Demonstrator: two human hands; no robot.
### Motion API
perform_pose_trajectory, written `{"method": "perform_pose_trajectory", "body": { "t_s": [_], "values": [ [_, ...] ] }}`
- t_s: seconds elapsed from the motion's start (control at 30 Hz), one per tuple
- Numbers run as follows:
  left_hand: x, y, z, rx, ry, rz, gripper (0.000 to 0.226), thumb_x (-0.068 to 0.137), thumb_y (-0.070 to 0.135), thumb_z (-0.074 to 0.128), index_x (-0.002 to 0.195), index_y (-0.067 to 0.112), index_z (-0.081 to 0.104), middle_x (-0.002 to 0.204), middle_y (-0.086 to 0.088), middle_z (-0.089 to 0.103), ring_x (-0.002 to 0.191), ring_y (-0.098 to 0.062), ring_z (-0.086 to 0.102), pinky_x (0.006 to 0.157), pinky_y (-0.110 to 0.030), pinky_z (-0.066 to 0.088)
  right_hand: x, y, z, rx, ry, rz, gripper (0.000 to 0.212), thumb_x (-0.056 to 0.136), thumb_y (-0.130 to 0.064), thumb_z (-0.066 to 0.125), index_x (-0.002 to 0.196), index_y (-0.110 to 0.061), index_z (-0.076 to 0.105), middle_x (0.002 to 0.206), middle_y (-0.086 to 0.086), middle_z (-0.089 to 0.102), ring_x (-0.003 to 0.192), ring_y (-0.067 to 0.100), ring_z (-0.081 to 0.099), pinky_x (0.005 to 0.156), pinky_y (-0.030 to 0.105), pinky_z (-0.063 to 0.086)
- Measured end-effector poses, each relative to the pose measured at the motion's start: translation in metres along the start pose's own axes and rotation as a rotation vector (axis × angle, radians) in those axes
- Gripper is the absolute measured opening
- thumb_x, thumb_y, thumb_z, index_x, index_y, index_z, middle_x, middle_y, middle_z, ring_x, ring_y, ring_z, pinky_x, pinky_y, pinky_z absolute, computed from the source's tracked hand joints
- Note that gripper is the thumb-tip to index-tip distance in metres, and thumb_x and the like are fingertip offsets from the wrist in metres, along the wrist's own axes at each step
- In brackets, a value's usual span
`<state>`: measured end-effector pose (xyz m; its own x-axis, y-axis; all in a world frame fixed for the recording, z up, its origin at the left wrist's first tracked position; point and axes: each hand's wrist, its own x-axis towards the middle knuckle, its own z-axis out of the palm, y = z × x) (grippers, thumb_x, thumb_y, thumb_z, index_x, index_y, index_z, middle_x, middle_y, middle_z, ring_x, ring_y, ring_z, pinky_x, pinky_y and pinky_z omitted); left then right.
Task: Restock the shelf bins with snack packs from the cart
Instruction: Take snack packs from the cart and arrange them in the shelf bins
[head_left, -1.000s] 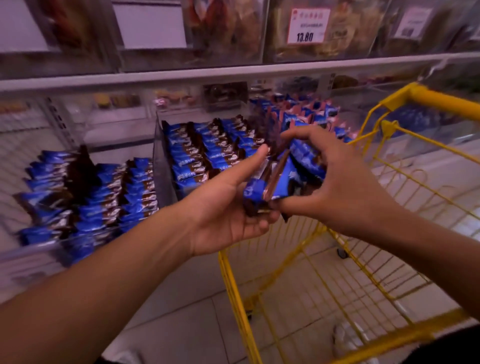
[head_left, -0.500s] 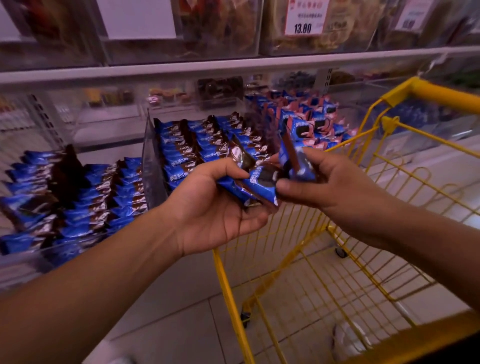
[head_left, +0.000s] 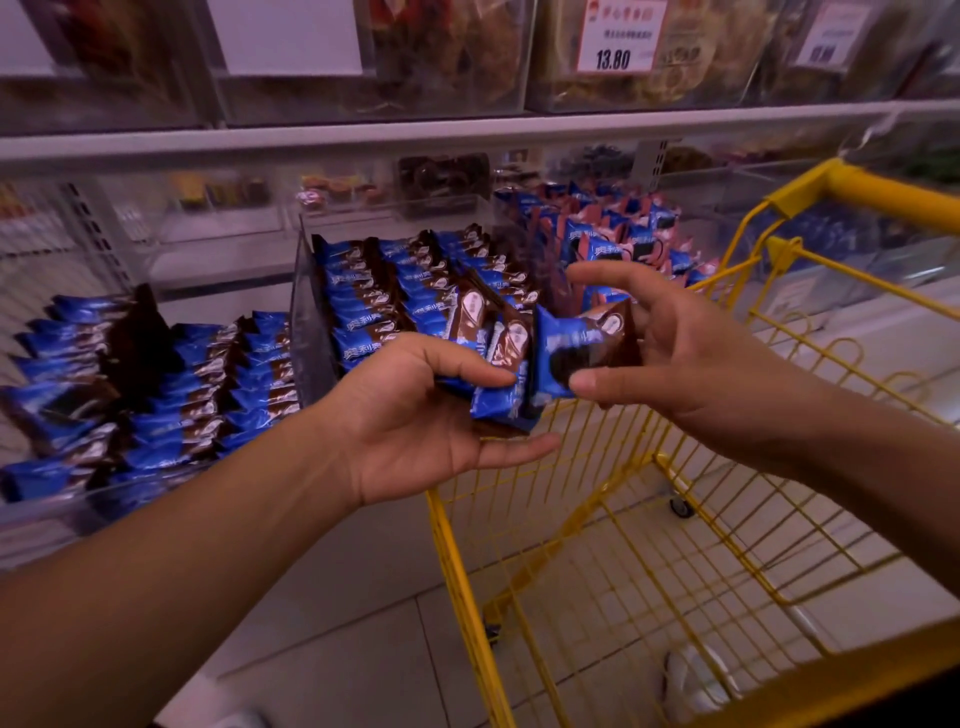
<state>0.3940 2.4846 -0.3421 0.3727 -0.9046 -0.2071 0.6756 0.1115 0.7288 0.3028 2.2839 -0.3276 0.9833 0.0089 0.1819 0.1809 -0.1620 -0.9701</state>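
- The left hand (head_left: 415, 421), palm up, grips a small stack of blue-and-brown snack packs (head_left: 493, 364) between thumb and fingers.
- The right hand (head_left: 691, 364) pinches a single pack (head_left: 582, 348) by thumb and fingertips, just beside that stack.
- Beyond both hands, a clear shelf bin (head_left: 311, 322) holds tidy rows of the same packs; another filled bin (head_left: 130, 384) lies left of the left hand.
- Below and right of the hands stands a yellow wire cart (head_left: 675, 519) on a pale tiled floor (head_left: 337, 623).
- Above, an upper shelf (head_left: 467, 130) carries clear boxes and a price tag (head_left: 618, 36) reading 13.80.
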Motion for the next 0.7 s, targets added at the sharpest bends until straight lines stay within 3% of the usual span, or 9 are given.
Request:
{"method": "perform_pose_trajectory", "body": {
  "t_s": [0.07,0.13,0.27,0.33,0.4,0.5,0.57,0.63,0.7],
  "values": [
    [0.001,0.000,-0.002,-0.010,0.026,0.004,0.060,0.070,0.000,0.062,0.130,0.002,0.060,0.130,-0.018,0.063,0.111,-0.031,0.066,0.091,-0.042,0.055,0.000,-0.001,-0.010,-0.078,-0.045,-0.025,0.079,0.063,0.006,0.080,0.133,-0.016,0.051,0.108,0.012,0.074,0.097,0.026,0.074,0.076,0.031,0.060],
    [0.001,-0.001,-0.002,0.011,0.036,-0.021,0.060,0.068,0.006,0.068,0.128,0.001,0.063,0.128,-0.020,0.064,0.106,-0.033,0.067,0.087,-0.037,0.057,-0.001,-0.002,-0.012,-0.140,-0.072,-0.032,0.071,0.059,0.003,0.084,0.124,-0.013,0.060,0.102,0.013,0.076,0.094,0.029,0.074,0.075,0.032,0.061],
    [0.000,-0.001,-0.003,0.039,0.011,-0.102,0.051,0.072,0.014,0.070,0.121,-0.002,0.065,0.126,-0.027,0.062,0.111,-0.040,0.064,0.086,-0.041,0.058,-0.002,0.000,-0.012,-0.185,-0.107,-0.084,0.046,0.061,-0.002,0.082,0.105,-0.007,0.071,0.100,0.008,0.077,0.096,0.020,0.074,0.079,0.023,0.058],
    [-0.002,0.001,-0.004,0.059,-0.019,-0.119,0.047,0.080,0.019,0.067,0.123,0.001,0.064,0.127,-0.026,0.062,0.115,-0.043,0.062,0.088,-0.047,0.056,-0.001,0.001,-0.009,-0.282,-0.113,-0.113,0.046,0.070,-0.005,0.078,0.115,-0.006,0.068,0.113,0.009,0.070,0.106,0.018,0.069,0.087,0.025,0.056],
    [-0.002,0.003,-0.006,0.094,-0.043,-0.131,0.045,0.085,0.025,0.065,0.124,0.004,0.065,0.128,-0.023,0.063,0.117,-0.043,0.061,0.088,-0.049,0.056,-0.001,0.002,-0.005,-0.335,-0.130,-0.123,0.059,0.080,-0.012,0.071,0.136,-0.016,0.054,0.131,0.007,0.058,0.118,0.014,0.063,0.093,0.029,0.055],
    [-0.005,0.006,-0.007,0.150,-0.078,-0.171,0.048,0.083,0.028,0.072,0.124,0.004,0.066,0.126,-0.023,0.064,0.119,-0.044,0.059,0.082,-0.046,0.059,-0.003,0.004,0.001,-0.267,-0.270,-0.048,0.077,0.089,-0.016,0.061,0.154,-0.027,0.022,0.148,-0.019,0.047,0.130,0.003,0.052,0.098,0.022,0.050],
    [-0.007,0.006,-0.008,0.203,-0.086,-0.185,0.054,0.073,0.027,0.083,0.119,0.003,0.069,0.119,-0.023,0.067,0.113,-0.045,0.062,0.074,-0.042,0.061,-0.006,0.007,0.002,-0.332,-0.360,-0.012,0.084,0.092,-0.018,0.060,0.157,-0.028,0.009,0.154,-0.026,0.035,0.139,0.000,0.039,0.110,0.025,0.041],
    [-0.009,0.006,-0.007,0.313,-0.084,-0.201,0.052,0.064,0.019,0.088,0.111,0.003,0.073,0.110,-0.022,0.070,0.104,-0.041,0.068,0.071,-0.039,0.061,-0.008,0.009,0.004,-0.410,-0.396,-0.028,0.092,0.089,-0.020,0.067,0.158,-0.027,0.007,0.159,-0.022,0.028,0.144,-0.002,0.030,0.117,0.029,0.032],
    [-0.009,0.006,-0.005,0.419,-0.075,-0.224,0.039,0.065,0.008,0.082,0.104,0.005,0.075,0.104,-0.020,0.072,0.095,-0.035,0.071,0.069,-0.037,0.060,-0.008,0.008,0.009,-0.371,-0.351,-0.042,0.102,0.077,-0.020,0.079,0.157,-0.028,0.015,0.157,-0.019,0.033,0.144,-0.001,0.030,0.116,0.027,0.034]
  ]
}}
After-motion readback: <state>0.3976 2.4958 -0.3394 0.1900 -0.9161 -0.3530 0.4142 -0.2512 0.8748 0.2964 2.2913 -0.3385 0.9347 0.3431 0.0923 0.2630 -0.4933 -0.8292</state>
